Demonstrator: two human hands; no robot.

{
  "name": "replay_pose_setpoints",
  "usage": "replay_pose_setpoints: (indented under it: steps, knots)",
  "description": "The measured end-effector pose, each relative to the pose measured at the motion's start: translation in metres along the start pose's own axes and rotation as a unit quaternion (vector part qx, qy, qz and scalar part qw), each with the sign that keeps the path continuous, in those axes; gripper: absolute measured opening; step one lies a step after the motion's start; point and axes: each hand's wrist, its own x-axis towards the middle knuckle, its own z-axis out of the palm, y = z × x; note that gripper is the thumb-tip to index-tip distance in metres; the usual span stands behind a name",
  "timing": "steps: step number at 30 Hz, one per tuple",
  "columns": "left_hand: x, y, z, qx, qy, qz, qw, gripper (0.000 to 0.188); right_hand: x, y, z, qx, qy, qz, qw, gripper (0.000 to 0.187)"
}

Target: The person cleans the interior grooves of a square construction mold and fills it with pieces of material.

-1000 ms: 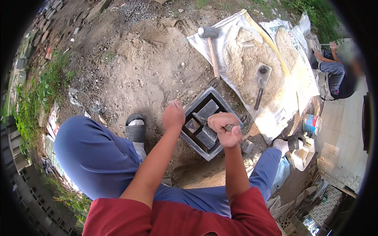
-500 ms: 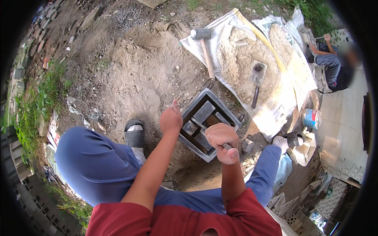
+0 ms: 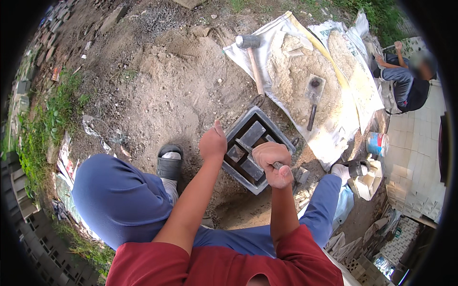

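A grey rectangular block mould (image 3: 232, 172) sits on the ground in front of me, with dark inner walls and several grey block-shaped pieces (image 3: 251, 134) inside. My left hand (image 3: 213, 143) is closed at the mould's left side, thumb up; what its fingers hold is hidden. Over the mould's near right side, my right hand (image 3: 272, 164) is wrapped round a rod (image 3: 277, 165), whose end sticks out toward me. Much of the rod is hidden by the fist. Wire loops (image 3: 258, 100) stand at the mould's far and right corners.
Beyond the mould lies a mallet (image 3: 254, 69), its head on a white sack sheet (image 3: 317, 143). The sheet bears pale sandy powder (image 3: 286, 71) and a trowel (image 3: 315, 90). A small block (image 3: 302, 175), a bucket (image 3: 377, 144) and a seated person (image 3: 405, 81) are to the right.
My right hand has shifted slightly away from me over the mould, and less of the rod's end shows. My left hand stays beside the mould. The whole view has shifted slightly.
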Motion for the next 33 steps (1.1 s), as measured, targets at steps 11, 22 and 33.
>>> replay_pose_setpoints:
  steps: [11,22,33]
  knots:
    - [0.005,-0.008,0.001,-0.062,-0.029,-0.022,0.997,0.075,0.002,-0.040,0.012,0.080,0.077,-0.038,0.993,0.065]
    - [0.017,-0.035,0.026,-0.338,-0.034,-0.019,0.940,0.079,0.025,-0.037,0.038,0.104,0.435,-0.063,0.892,0.059]
    - [0.026,-0.037,0.027,-0.504,-0.035,-0.067,0.860,0.079,0.063,-0.049,0.066,0.033,0.563,-0.005,0.826,0.047]
